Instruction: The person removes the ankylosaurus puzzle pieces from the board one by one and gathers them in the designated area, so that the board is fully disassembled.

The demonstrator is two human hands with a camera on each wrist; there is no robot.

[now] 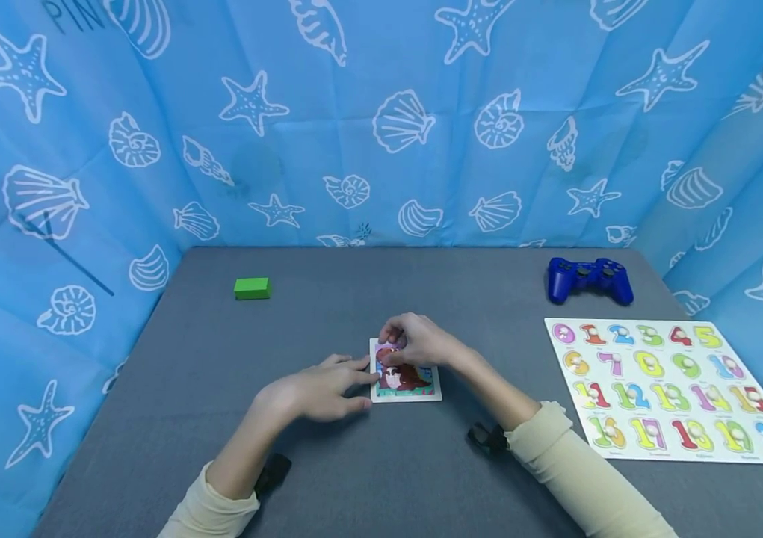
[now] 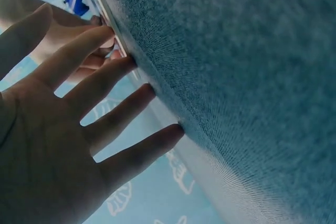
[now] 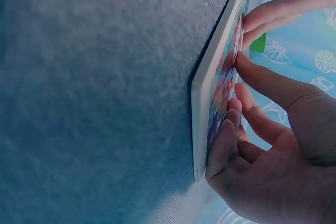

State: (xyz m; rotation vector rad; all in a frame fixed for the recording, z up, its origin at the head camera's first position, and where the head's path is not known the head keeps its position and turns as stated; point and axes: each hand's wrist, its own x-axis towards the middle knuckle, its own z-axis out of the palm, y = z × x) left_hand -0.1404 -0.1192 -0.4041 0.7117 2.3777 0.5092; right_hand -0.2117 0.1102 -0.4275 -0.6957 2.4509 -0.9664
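A small picture puzzle (image 1: 408, 385) in a white frame lies flat on the grey table, showing a figure with long reddish-brown hair. Spread and nearly straight, the fingers of my left hand (image 1: 327, 390) reach its left edge, with the tips right at the frame. My right hand (image 1: 421, 340) comes over the puzzle's upper part, its bent fingertips and thumb touching the picture. In the right wrist view, the thumb (image 3: 268, 80) and fingertips sit apart on the picture surface, and no lifted piece shows between them. Part of the picture is hidden under this hand.
To the right lies a white number board (image 1: 637, 396) with colourful knobbed numerals. A blue game controller (image 1: 589, 280) is at the back right, a green block (image 1: 252, 288) at the back left. Blue curtain (image 1: 354, 134) with shells and starfish hangs along the table's back and sides.
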